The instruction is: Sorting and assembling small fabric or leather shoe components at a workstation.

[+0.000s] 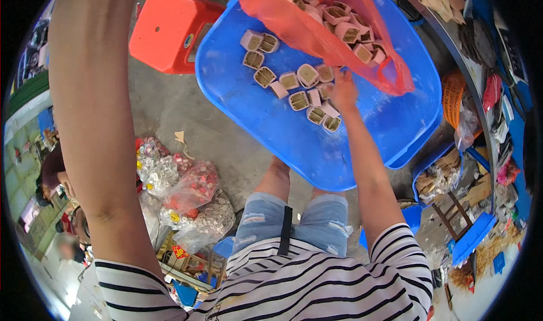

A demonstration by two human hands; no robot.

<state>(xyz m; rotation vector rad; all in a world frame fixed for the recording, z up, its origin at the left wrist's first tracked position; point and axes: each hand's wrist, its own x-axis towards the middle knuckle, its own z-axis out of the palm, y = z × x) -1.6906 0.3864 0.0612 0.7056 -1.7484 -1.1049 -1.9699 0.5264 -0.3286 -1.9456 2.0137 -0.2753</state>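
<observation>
My right hand [343, 92] reaches over a large blue plastic tub [373, 134], beside the lower edge of a red plastic bag [294, 29]. Its fingers look bent and closed, next to small pale pink plastic caps with hollow brown undersides [308, 76]; what they grip is hidden. Several such caps lie loose on the tub floor, some tipped on their sides. More caps [348, 32] fill the mouth of the bag. My left forearm [93, 95] stretches up past the top edge, with the hand out of view.
A red plastic stool [167, 32] stands left of the tub. Clear bags of small parts [192, 191] sit on the floor at the left. An orange basket [452, 97] and scrap material are at the right. Another person [54, 171] is at the far left.
</observation>
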